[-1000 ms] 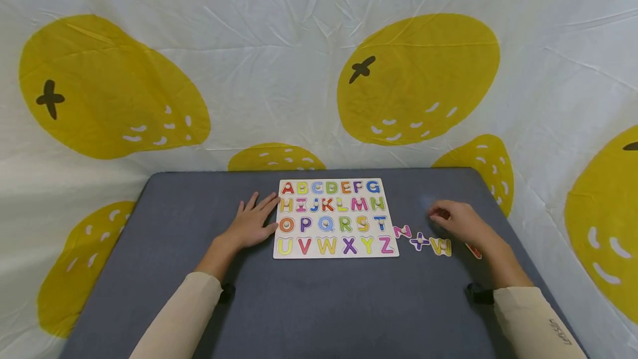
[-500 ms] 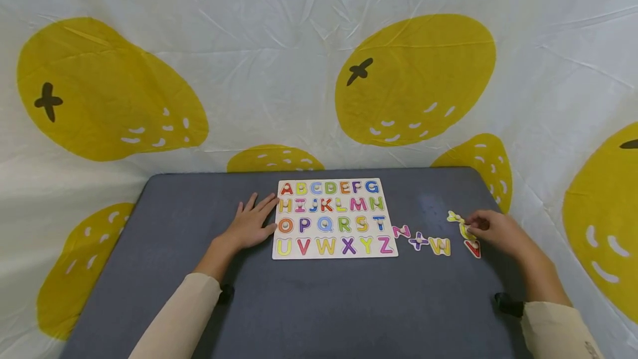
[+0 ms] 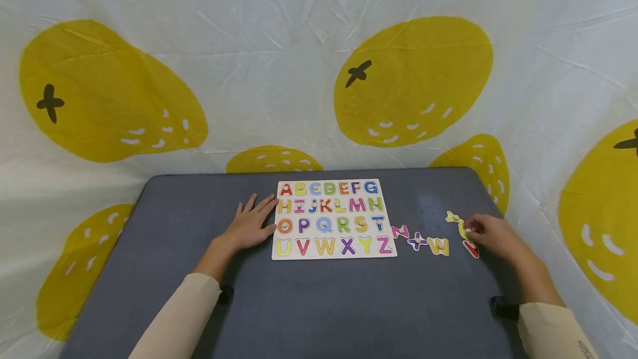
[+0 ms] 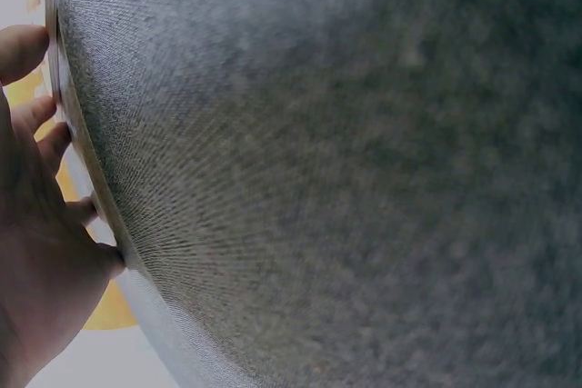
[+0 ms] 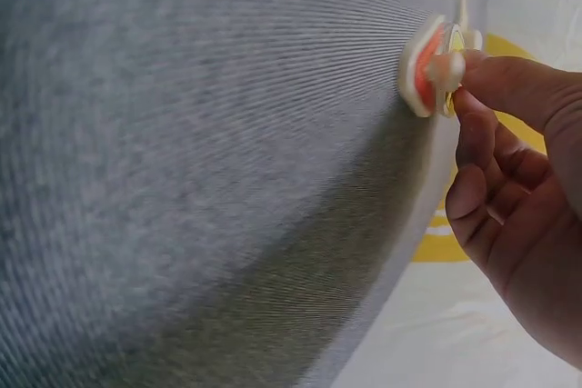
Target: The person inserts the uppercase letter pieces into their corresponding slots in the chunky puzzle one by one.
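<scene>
A white alphabet puzzle board (image 3: pixel 313 232) with rows of coloured letters lies on the dark grey table. At its left edge, my left hand (image 3: pixel 249 224) rests with fingers spread, fingertips at the border. To the right of the board, my right hand (image 3: pixel 493 235) pinches a yellow letter piece (image 3: pixel 462 231) between thumb and forefinger; the hand hides part of it. A red V piece (image 3: pixel 470 249) lies just below that piece, and a yellow Y-shaped piece (image 3: pixel 453 217) just above. In the right wrist view, the thumb and finger are close behind the red piece (image 5: pixel 424 70).
Between board and right hand lie a pink N- or Z-shaped piece (image 3: pixel 400 231), a purple X piece (image 3: pixel 417 241) and a yellow W- or M-shaped piece (image 3: pixel 438 246). A white cloth (image 3: pixel 279 87) with yellow fruit prints hangs behind the table (image 3: pixel 319 309).
My right hand has moved right from above the yellow W- or M-shaped piece to the yellow letter piece, uncovering the Y-shaped and red pieces. The left hand has stayed in place.
</scene>
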